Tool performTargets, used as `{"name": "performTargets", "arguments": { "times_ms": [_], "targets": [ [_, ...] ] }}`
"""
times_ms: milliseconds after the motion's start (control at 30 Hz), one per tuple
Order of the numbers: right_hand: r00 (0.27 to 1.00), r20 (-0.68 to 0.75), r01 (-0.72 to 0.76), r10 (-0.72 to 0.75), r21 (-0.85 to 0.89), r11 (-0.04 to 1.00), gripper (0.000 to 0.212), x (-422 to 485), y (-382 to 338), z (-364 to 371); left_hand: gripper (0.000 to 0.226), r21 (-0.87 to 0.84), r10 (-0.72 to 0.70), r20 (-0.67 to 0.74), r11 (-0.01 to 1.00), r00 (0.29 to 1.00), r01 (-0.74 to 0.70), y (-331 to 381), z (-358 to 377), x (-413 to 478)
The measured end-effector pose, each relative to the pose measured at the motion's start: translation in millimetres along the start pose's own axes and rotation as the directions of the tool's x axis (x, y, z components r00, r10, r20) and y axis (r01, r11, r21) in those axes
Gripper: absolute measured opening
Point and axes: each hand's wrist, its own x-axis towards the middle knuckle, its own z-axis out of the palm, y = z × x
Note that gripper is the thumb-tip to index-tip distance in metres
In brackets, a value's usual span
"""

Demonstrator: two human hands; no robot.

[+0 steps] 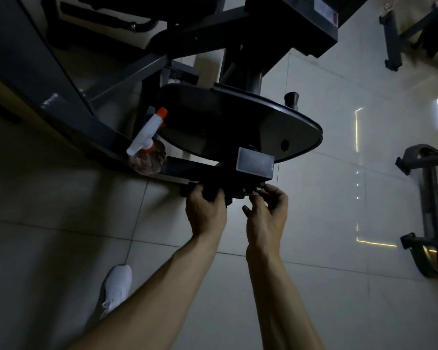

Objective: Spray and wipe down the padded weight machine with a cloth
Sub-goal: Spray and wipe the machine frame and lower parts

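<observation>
The weight machine's dark padded seat (238, 122) fills the middle of the view, with a grey frame end (254, 162) below its front edge. My left hand (205, 213) grips a dark cloth (214, 192) pressed against the frame's low front end. My right hand (266, 210), fingers curled, pinches the cloth's other side just under the grey end piece. The cloth is hard to tell apart from the black frame in the dim light. A spray bottle (147, 140) with a white head and orange nozzle stands on the frame bar left of the seat, untouched.
My white shoe (116, 286) stands on the pale tiled floor at lower left. The machine's angled frame bars (68, 117) run up to the left. Other dark gym equipment (425, 198) stands along the right edge, and more (400, 34) at top right.
</observation>
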Motion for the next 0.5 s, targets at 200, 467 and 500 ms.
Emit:
{"name": "performTargets", "arguments": {
  "times_ms": [200,467,500],
  "targets": [
    [1.0,0.002,-0.007,0.007,-0.004,1.0,0.026,0,-1,4,0.018,0.052,0.099,0.032,0.994,0.995,-0.101,2,-4,-6],
    [1.0,0.017,0.023,-0.023,-0.013,1.0,0.03,0,2,3,0.012,0.026,-0.023,0.0,0.999,1.0,0.023,-1,1,2],
    [1.0,0.017,0.021,-0.021,-0.006,1.0,0.031,0,3,4,0.01,0.002,-0.06,-0.006,0.998,0.998,0.06,-6,3,8]
  ]
}}
